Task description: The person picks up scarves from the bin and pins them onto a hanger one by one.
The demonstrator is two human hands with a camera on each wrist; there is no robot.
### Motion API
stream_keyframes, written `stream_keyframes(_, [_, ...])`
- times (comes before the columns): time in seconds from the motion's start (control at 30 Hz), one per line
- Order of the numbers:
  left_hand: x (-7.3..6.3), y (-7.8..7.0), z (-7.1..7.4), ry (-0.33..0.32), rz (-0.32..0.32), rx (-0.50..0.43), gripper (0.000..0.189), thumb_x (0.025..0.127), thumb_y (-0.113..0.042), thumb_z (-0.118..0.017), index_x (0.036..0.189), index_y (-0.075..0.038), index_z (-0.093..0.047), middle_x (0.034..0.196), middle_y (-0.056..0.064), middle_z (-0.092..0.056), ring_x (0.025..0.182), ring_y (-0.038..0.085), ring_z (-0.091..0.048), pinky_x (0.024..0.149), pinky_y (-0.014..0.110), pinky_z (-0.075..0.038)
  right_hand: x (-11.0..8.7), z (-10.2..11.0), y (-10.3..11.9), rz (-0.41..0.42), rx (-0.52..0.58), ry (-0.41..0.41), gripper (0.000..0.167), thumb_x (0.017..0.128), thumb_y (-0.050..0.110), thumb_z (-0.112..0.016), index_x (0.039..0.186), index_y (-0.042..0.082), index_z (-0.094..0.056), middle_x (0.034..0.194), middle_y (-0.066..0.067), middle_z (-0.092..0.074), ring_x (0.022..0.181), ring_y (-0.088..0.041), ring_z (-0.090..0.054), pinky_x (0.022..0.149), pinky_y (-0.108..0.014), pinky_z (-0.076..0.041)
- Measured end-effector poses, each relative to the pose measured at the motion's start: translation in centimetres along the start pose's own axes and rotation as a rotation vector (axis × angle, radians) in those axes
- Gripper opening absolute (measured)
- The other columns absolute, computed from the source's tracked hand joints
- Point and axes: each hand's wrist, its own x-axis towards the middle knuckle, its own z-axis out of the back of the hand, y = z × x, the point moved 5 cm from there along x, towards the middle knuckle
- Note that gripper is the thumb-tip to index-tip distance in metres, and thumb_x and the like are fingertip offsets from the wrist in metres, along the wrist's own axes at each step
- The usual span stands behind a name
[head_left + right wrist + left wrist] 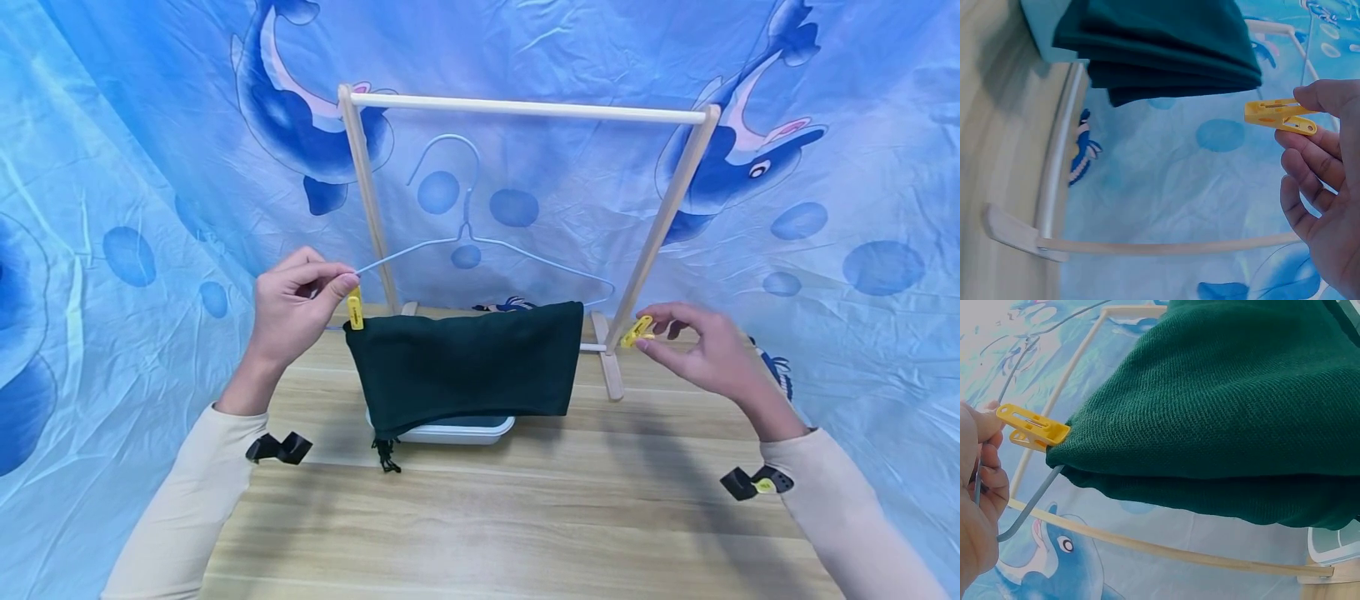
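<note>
A folded dark green scarf (465, 362) with dark tassels at its lower left drapes over the bottom bar of a light blue wire hanger (469, 204). My left hand (294, 308) grips the hanger's left corner, holding it up in front of the rack. Beside those fingers, a yellow clothespin (1038, 430) is clipped on the scarf's left upper corner. Between thumb and fingers, my right hand (701, 348) pinches a second yellow clothespin (1279, 115). It is apart from the scarf, off to its right. The scarf covers most of the hanger's bottom bar.
A wooden rack (525, 107) with a white top rail stands behind the hanger. Under the scarf sits a white-rimmed tray (450, 434) on the wood-grain table (480, 517). A blue dolphin-print curtain (570, 50) surrounds the table.
</note>
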Motion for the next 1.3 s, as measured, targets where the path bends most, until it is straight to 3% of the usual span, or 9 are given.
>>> stream_keyframes(0.27, [-0.1, 0.5, -0.1, -0.018, 0.011, -0.01, 0.006, 0.082, 0.009, -0.08, 0.087, 0.009, -0.077, 0.071, 0.007, -0.054, 0.064, 0.006, -0.04, 0.056, 0.018, -0.025, 2.7, 1.3, 1.7, 0.046, 0.031, 0.015, 0.036, 0.075, -0.002, -0.085, 0.109, 0.007, -0.077, 0.091, -0.002, -0.074, 0.081, -0.003, -0.06, 0.073, -0.013, -0.047])
stream_keyframes(0.6, [0.1, 0.4, -0.1, -0.018, 0.009, -0.011, 0.006, 0.083, 0.008, -0.08, 0.087, 0.009, -0.077, 0.072, 0.008, -0.055, 0.064, 0.006, -0.041, 0.056, 0.018, -0.026, 5.0, 1.1, 3.2, 0.137, 0.042, 0.019, 0.031, 0.076, -0.005, -0.084, 0.104, 0.008, -0.078, 0.096, -0.004, -0.077, 0.077, -0.007, -0.057, 0.069, -0.018, -0.042])
stream_keyframes(0.93, [0.1, 0.4, 0.0, -0.016, 0.005, -0.014, 0.006, 0.082, 0.008, -0.08, 0.087, 0.009, -0.077, 0.072, 0.008, -0.055, 0.065, 0.006, -0.041, 0.057, 0.018, -0.026, 6.4, 0.2, 3.9, 0.163, 0.079, -0.009, 0.02, 0.079, -0.007, -0.083, 0.087, 0.01, -0.077, 0.094, -0.004, -0.078, 0.071, -0.006, -0.051, 0.064, -0.019, -0.039])
stream_keyframes(1.3, [0.0, 0.3, 0.1, -0.017, 0.003, -0.016, 0.006, 0.082, 0.008, -0.08, 0.087, 0.009, -0.078, 0.072, 0.009, -0.056, 0.065, 0.007, -0.041, 0.056, 0.018, -0.026, 6.9, -1.0, 3.9, 0.208, 0.072, -0.041, 0.018, 0.079, -0.008, -0.083, 0.087, 0.008, -0.08, 0.081, 0.0, -0.074, 0.066, -0.005, -0.052, 0.06, -0.016, -0.039])
